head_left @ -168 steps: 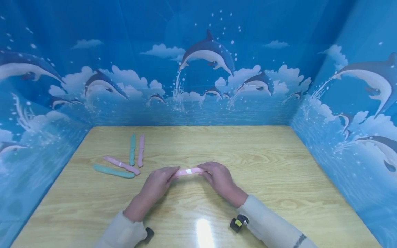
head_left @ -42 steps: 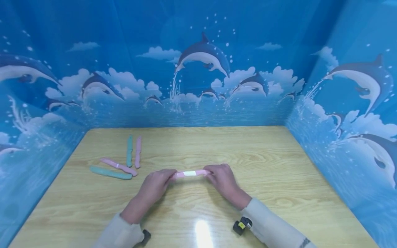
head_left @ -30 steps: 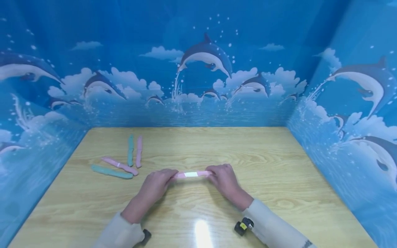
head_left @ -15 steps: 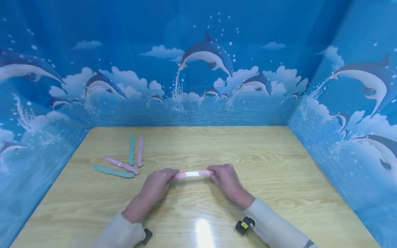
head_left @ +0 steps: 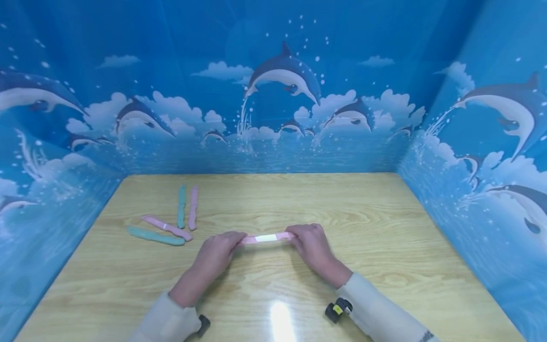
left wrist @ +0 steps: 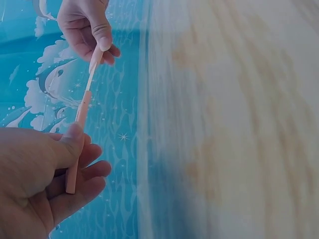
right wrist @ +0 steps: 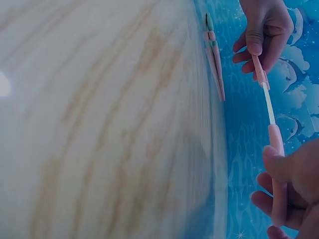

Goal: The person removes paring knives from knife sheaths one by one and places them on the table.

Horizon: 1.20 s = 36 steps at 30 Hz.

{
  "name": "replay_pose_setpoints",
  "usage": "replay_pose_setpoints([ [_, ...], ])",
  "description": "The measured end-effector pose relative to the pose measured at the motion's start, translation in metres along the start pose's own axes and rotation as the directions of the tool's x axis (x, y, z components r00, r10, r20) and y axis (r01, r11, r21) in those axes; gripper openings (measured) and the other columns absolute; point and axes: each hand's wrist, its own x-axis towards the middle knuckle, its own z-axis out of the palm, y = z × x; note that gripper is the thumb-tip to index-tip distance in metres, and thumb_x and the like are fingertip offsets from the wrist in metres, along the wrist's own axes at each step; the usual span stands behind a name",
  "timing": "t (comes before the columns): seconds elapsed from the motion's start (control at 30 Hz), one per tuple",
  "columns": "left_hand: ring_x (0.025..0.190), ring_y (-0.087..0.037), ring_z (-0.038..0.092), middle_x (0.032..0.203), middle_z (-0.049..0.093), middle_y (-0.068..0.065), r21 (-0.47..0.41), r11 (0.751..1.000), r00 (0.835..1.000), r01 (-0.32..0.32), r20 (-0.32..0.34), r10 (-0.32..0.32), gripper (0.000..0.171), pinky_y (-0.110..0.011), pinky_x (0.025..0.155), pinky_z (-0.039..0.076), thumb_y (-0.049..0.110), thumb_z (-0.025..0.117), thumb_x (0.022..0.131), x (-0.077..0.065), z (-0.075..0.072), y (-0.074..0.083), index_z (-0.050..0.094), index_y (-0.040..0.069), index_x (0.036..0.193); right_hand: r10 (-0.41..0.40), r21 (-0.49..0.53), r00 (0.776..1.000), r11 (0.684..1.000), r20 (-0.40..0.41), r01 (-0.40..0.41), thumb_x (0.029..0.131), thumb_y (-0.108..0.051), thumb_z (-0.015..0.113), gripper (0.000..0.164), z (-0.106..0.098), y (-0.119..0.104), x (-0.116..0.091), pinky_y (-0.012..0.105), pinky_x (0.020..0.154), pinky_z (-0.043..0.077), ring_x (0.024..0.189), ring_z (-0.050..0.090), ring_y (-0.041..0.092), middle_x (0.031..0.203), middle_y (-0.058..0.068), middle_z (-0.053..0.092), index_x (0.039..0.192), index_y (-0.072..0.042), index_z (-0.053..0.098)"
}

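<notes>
A pink fruit knife is stretched between my two hands, a little above the table, with a pale blade (head_left: pixel 266 238) bare between its two pink ends. My left hand (head_left: pixel 217 251) pinches the flat pink sheath (left wrist: pixel 82 112) between thumb and fingers. With its thumb on top, my right hand (head_left: pixel 311 246) grips the rounded pink handle (right wrist: pixel 277 144). Both wrist views show the blade running from the handle into the sheath. The far part of the blade is hidden inside the sheath.
At the left of the wooden table (head_left: pixel 363 209) lie a green knife (head_left: pixel 182 206) and a pink knife (head_left: pixel 193 208), side by side. Nearer lie another pink knife (head_left: pixel 166 227) and a green knife (head_left: pixel 155 235). Dolphin-printed curtains (head_left: pixel 273 152) enclose the table's back and sides.
More blade shows than several seconds ago, when only a short white strip was bare. My right hand has moved a little to the right with the handle; the left has hardly moved.
</notes>
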Motion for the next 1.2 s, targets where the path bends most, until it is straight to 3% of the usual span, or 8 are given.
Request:
replay_pose_setpoints([
  [0.2,0.094,-0.029,0.067,0.103,0.072,-0.015,-0.002,1.000,1.000,0.006,-0.009,-0.006,0.022,-0.042,0.082,0.057,0.007,0.070,0.084,0.000,0.000,0.000,0.068,0.005,0.106,0.028,-0.015,0.999,0.999,0.046,-0.028,0.077,-0.011,0.077,0.013,0.000,0.000,-0.002,0.042,0.074,0.051,0.066,0.067,0.016,0.079,0.004,0.075,0.089,-0.012,0.072],
  [0.5,0.095,-0.029,0.067,0.104,0.072,-0.015,0.002,1.000,1.000,0.025,0.005,-0.025,0.022,-0.043,0.081,0.057,0.007,0.069,0.085,-0.001,-0.002,-0.001,0.068,0.005,0.106,0.022,-0.002,1.000,1.000,0.011,-0.022,0.074,-0.007,0.078,0.023,-0.002,0.007,-0.003,0.047,0.078,0.051,0.085,0.069,0.023,0.093,0.008,0.075,0.095,-0.010,0.071],
  [0.77,0.090,-0.029,0.068,0.101,0.073,-0.014,0.011,1.000,1.000,0.013,-0.010,-0.013,0.021,-0.043,0.078,0.058,0.008,0.069,0.085,-0.006,-0.005,-0.009,0.067,0.005,0.105,0.088,-0.020,0.996,0.996,0.019,-0.088,0.075,-0.011,0.078,0.016,-0.003,0.015,-0.008,0.046,0.077,0.050,0.068,0.066,0.017,0.077,0.004,0.074,0.087,-0.012,0.068],
  [1.0,0.088,-0.028,0.069,0.100,0.073,-0.014,0.004,0.999,0.999,0.039,-0.004,-0.039,0.020,-0.042,0.076,0.059,0.010,0.068,0.087,-0.006,-0.005,-0.008,0.067,0.006,0.106,0.065,0.012,0.998,0.998,-0.008,-0.065,0.070,-0.012,0.082,0.021,-0.001,0.015,-0.008,0.043,0.073,0.051,0.062,0.062,0.015,0.072,0.002,0.072,0.083,-0.013,0.067],
  [1.2,0.066,-0.021,0.066,0.082,0.073,-0.011,-0.001,0.996,0.996,0.084,-0.016,-0.084,0.019,-0.037,0.061,0.058,0.016,0.071,0.085,-0.006,-0.007,-0.005,0.067,0.006,0.101,0.087,0.025,0.996,0.996,0.001,-0.087,0.070,-0.016,0.082,0.021,-0.003,0.012,-0.008,0.040,0.069,0.051,0.060,0.062,0.014,0.072,0.001,0.073,0.084,-0.013,0.067],
])
